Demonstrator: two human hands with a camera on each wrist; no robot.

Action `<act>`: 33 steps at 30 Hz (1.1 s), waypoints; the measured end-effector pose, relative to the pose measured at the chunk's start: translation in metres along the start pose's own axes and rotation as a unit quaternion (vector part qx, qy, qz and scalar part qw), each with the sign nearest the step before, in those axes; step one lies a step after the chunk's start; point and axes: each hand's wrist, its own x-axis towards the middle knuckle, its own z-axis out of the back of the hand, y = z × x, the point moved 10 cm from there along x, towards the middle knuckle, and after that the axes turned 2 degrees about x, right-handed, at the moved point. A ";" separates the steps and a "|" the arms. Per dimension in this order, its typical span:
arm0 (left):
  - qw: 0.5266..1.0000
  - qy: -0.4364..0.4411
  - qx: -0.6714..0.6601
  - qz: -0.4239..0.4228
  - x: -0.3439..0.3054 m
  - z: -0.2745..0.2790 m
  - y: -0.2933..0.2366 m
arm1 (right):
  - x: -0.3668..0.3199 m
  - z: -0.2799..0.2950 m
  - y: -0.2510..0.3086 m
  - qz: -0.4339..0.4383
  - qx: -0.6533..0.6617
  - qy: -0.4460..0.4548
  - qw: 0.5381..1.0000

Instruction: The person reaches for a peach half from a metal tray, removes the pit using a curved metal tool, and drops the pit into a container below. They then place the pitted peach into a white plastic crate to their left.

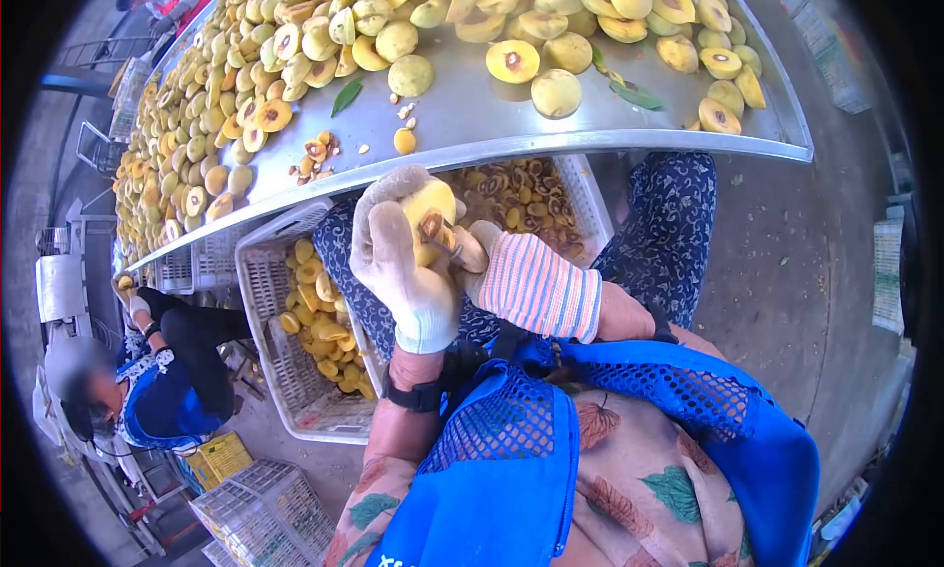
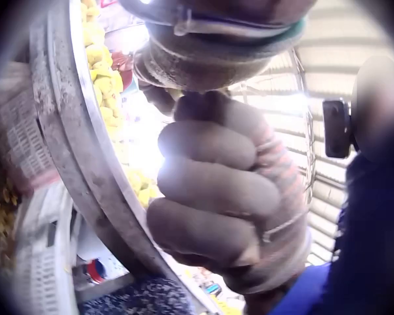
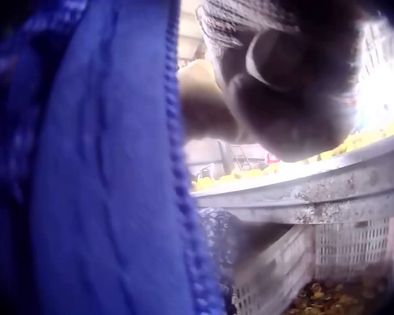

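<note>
In the head view my left hand, in a pale glove, holds a yellow peach half with its cut face and brown pit hollow toward the right. My right hand, in a striped-cuff glove, grips a small tool with a thin metal shaft, its end at the pit hollow; the handle is mostly covered by fingers. From the left wrist, the right hand appears with fingers curled tightly, just below the left hand. The right wrist view shows the right hand dark and blurred, the peach half out of sight.
A metal table piled with peach halves spans the front. Beneath its edge stand a crate of yellow halves and another crate of brownish scraps. Another person sits at left near stacked crates.
</note>
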 end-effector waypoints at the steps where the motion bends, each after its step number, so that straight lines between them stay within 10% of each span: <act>1: 1.000 -0.001 0.004 0.000 0.001 0.001 0.000 | -0.001 0.000 0.000 0.004 0.004 0.002 1.000; 5: 0.994 -0.089 0.043 0.046 0.005 0.012 0.017 | -0.002 -0.009 0.004 0.040 0.029 0.021 0.999; 8: 0.985 -0.054 0.149 -0.072 0.004 0.003 -0.006 | -0.006 -0.012 0.014 0.087 0.059 0.041 0.994; 16: 0.992 -0.120 -0.024 0.040 -0.018 0.016 -0.009 | -0.026 -0.002 0.061 0.249 0.087 0.134 0.955; 19: 0.992 0.091 0.033 -0.075 -0.010 -0.002 -0.032 | -0.031 0.002 0.074 0.335 0.061 0.147 0.929; 22: 0.989 0.133 -0.046 0.034 -0.004 -0.001 -0.014 | -0.032 -0.002 0.082 0.395 0.057 0.142 0.906; 25: 0.988 0.140 -0.015 -0.064 -0.001 0.007 -0.010 | -0.018 -0.036 0.055 0.193 0.156 0.272 0.930; 27: 0.986 0.100 -0.114 0.067 -0.001 0.007 0.002 | -0.008 -0.027 0.046 0.064 0.245 0.213 0.944; 29: 0.980 0.058 -0.174 0.081 0.002 0.011 0.002 | -0.012 -0.027 0.058 0.237 0.145 0.126 0.952; 33: 0.971 0.019 -0.202 0.129 0.004 0.038 0.004 | -0.015 -0.029 0.066 0.237 0.205 0.060 0.948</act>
